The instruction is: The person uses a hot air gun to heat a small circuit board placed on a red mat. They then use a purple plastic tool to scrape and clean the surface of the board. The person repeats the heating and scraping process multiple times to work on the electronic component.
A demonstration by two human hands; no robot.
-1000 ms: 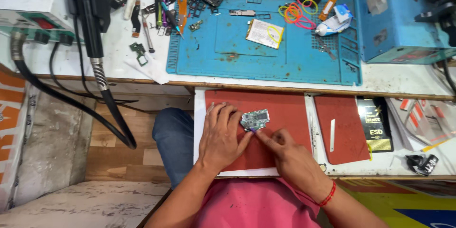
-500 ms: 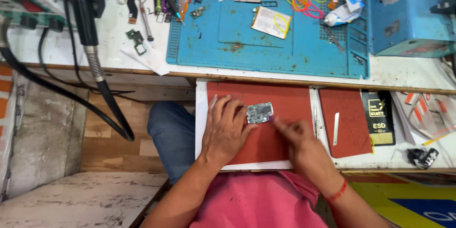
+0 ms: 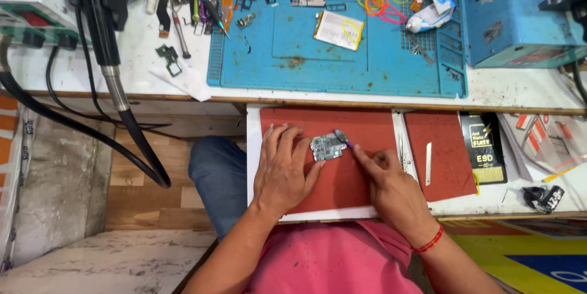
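Circuit board on the red mat, centre of frame, pinned and worked on.
Left hand lies flat, fingers apart, steadying its left edge; right hand pinches a thin tool at its right edge. Board looks light, rigid, fragile: best held by the edges.

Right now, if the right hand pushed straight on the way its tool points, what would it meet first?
The right hand points its small tool up and left. The tip already seems to touch the small circuit board, so that comes first; the left hand pins it down.
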